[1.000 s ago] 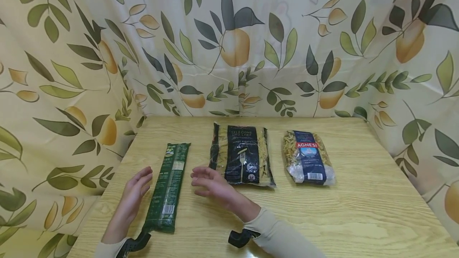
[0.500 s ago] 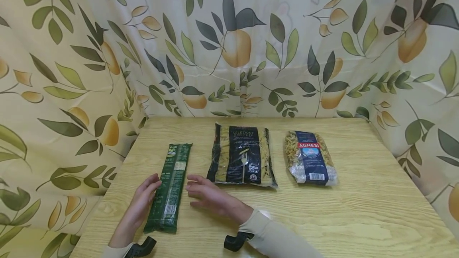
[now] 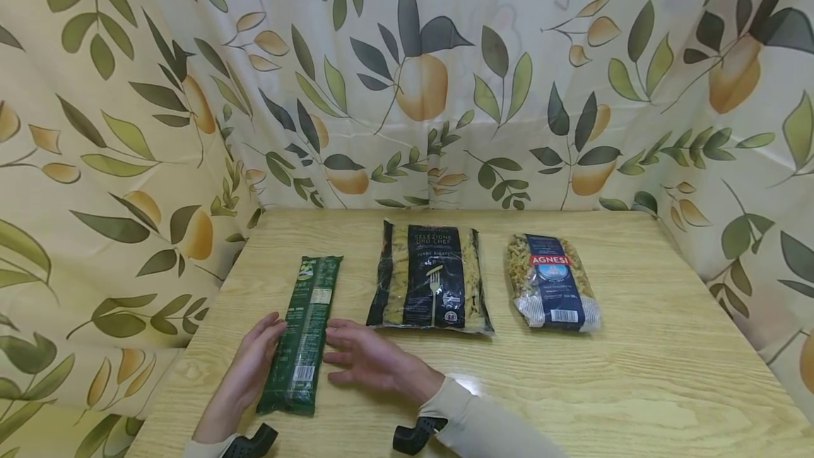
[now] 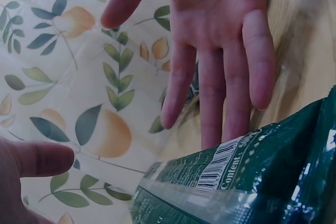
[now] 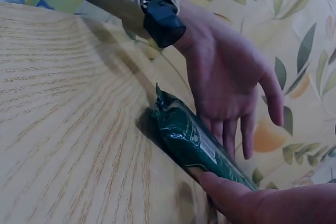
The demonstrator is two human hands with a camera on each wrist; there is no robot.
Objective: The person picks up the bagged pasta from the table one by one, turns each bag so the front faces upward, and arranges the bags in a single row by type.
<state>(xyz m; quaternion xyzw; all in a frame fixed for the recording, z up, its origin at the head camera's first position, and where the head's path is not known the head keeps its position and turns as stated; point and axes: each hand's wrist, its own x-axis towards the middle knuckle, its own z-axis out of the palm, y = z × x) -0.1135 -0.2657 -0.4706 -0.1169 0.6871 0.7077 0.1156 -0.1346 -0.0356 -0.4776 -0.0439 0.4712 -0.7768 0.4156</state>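
Left grip [image 3: 252, 357] and right grip [image 3: 376, 360], both bare hands, fingers extended, neither closed round anything; they flank the green packet [image 3: 302, 334], left one at its left edge, right one just beside its right edge. Whether fingertips touch it: cannot tell. Packet lies flat on the wood-grain counter [image 3: 642, 380], long axis running away from the person, far end leaning slightly right, near end slightly left. Barcode towards the near end, pale emblem at the far end. Right of the packet, past the right fingertips and a bit further back: black penne rigate bag [image 3: 434, 278], fork printed on its front. Well right of the packet, beyond that bag: AGNESI bag [image 3: 552, 285], blue label, striped lower corners. Behind the packet and to its left, leaf-and-fruit curtain [image 3: 394, 154].
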